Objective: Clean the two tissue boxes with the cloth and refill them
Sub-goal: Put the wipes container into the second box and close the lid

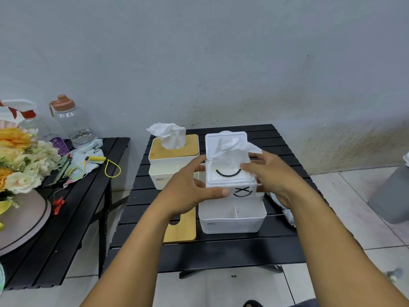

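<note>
Black slats form the counter [221,253], which stands on a pale tiled floor [345,191] against a scuffed blue-grey wall [199,52]. A second counter [73,213] of the same kind sits just to its left and carries flowers [20,160], a water bottle [73,122], a pale cloth [88,151] and a yellow cord [97,159]. At the back left of the main counter stands the far tissue box [173,165], closed with a bamboo top and with a tissue standing out of it. The near tissue box [232,220] sits in front and to the right, uncovered, its front compartments bare. A grey bin [389,196] is cut off at the right edge. The loose bamboo lid [181,231] lies flat beside the near box, half hidden under the left forearm. A blue-and-white cloth [287,216] shows only as a fringe behind the right wrist. A white tissue pack [231,185], flip lid up and a tissue pulled out, stands at the rear of the near box; how deep it sits I cannot tell. The left hand [192,189] grips the pack's left side, thumb across its front. The right hand [274,180] grips the right side, its fingers [250,168] curled onto the top.
</note>
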{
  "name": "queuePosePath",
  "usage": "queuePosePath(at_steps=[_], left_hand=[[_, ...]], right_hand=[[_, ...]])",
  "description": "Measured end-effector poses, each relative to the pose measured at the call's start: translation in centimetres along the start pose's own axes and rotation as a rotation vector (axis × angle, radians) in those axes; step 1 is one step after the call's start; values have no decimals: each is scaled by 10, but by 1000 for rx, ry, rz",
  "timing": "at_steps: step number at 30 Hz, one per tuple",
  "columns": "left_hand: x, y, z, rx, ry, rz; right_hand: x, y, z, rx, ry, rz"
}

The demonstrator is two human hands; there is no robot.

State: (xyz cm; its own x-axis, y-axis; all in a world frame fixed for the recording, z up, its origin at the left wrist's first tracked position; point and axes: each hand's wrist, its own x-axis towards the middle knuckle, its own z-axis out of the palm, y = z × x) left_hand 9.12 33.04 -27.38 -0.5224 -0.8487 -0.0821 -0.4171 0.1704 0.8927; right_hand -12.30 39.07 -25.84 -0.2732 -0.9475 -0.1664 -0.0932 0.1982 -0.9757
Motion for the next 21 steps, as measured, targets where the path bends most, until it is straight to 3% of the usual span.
queuePosePath(at_steps=[10, 21], left_hand=[[23, -8, 10, 230, 77, 30], [30, -16, 13, 273, 23, -46]], right_hand=[[20, 10, 4, -113, 49, -2], [27, 16, 11, -535, 145, 30]])
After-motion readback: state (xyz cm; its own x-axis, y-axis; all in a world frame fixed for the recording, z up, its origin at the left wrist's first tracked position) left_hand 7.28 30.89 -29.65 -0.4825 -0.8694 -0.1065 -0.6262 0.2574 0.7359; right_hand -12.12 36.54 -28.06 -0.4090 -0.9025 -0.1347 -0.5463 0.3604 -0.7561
